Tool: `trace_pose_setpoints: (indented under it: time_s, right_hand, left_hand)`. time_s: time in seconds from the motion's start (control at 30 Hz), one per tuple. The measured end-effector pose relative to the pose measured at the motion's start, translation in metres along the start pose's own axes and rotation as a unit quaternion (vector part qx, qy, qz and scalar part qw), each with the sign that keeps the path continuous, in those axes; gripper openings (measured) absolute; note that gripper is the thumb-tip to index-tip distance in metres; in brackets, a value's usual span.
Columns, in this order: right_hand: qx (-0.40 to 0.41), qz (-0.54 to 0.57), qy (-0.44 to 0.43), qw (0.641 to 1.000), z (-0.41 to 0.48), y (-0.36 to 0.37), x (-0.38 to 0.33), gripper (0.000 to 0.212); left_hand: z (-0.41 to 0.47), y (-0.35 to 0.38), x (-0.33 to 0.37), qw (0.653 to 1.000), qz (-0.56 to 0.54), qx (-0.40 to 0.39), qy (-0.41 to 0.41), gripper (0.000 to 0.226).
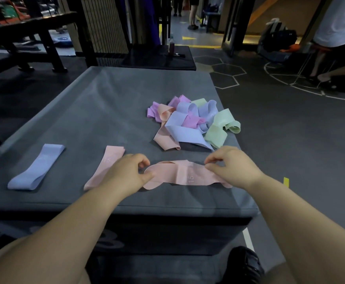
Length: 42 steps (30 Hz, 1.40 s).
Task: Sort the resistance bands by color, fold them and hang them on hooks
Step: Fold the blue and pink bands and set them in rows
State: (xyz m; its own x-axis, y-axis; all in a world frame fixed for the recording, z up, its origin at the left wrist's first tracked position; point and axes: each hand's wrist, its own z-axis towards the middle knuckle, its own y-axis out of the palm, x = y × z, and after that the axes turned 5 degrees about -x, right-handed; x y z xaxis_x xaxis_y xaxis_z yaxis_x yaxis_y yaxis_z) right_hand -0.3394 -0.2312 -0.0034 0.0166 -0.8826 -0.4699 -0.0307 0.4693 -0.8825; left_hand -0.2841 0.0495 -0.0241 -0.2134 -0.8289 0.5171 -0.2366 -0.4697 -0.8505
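Note:
A peach resistance band marked 15 lies stretched sideways near the front of the grey padded box. My left hand pinches its left end and my right hand pinches its right end. Left of my left hand lies a flat folded peach band, partly under my wrist. Farther left rests a flat folded lavender band. Behind my hands sits a tangled pile of bands in pink, peach, lavender and green.
The box's front edge runs just below my hands. A black shoe shows at the bottom right. A dark bench stands far left, a black mat behind the box, and a seated person at far right.

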Motion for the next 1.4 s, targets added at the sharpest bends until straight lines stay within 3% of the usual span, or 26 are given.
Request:
trace_pose_setpoints:
  time_s: [0.23, 0.3, 0.4, 0.5, 0.6, 0.73, 0.83, 0.97, 1.13, 1.4]
  right_hand:
    - [-0.089, -0.077, -0.041, 0.992, 0.024, 0.032, -0.030, 0.038]
    - [-0.093, -0.085, -0.033, 0.991, 0.030, 0.035, -0.031, 0.032]
    - [-0.094, -0.069, -0.039, 0.992, 0.036, 0.036, -0.034, 0.006]
    - [-0.080, 0.011, -0.037, 0.996, 0.037, 0.031, -0.039, 0.011]
    - [-0.076, 0.135, -0.035, 0.987, 0.035, 0.024, -0.046, 0.010]
    - [-0.067, 0.206, -0.046, 0.975, 0.035, 0.019, -0.052, 0.015]
    - [-0.067, 0.243, -0.053, 0.966, 0.035, 0.017, -0.056, 0.014]
    - [-0.070, 0.272, -0.052, 0.958, 0.034, 0.016, -0.058, 0.017]
    - [-0.091, 0.295, -0.030, 0.951, 0.032, 0.017, -0.055, 0.017]
    - [-0.125, 0.104, 0.028, 0.986, 0.034, 0.015, -0.036, 0.046]
  left_hand:
    - [0.009, 0.001, -0.001, 0.999, -0.037, -0.006, 0.008, 0.014]
    - [0.013, 0.001, -0.001, 0.999, -0.044, -0.011, 0.020, 0.013]
    - [0.017, 0.003, 0.002, 0.997, -0.064, -0.008, 0.044, 0.012]
    - [0.021, 0.004, 0.008, 0.994, -0.064, 0.001, 0.087, 0.016]
    - [0.025, 0.005, 0.013, 0.991, -0.057, -0.014, 0.121, 0.040]
    - [0.020, 0.006, 0.024, 0.981, -0.105, -0.009, 0.164, 0.062]
    - [0.017, 0.003, 0.029, 0.977, -0.124, 0.003, 0.176, 0.058]
    - [0.020, 0.005, 0.031, 0.978, -0.158, 0.046, 0.128, 0.015]
    - [0.018, -0.001, 0.032, 0.958, -0.282, -0.019, 0.045, 0.022]
    - [0.031, -0.011, 0.020, 0.914, -0.401, 0.055, -0.031, 0.017]
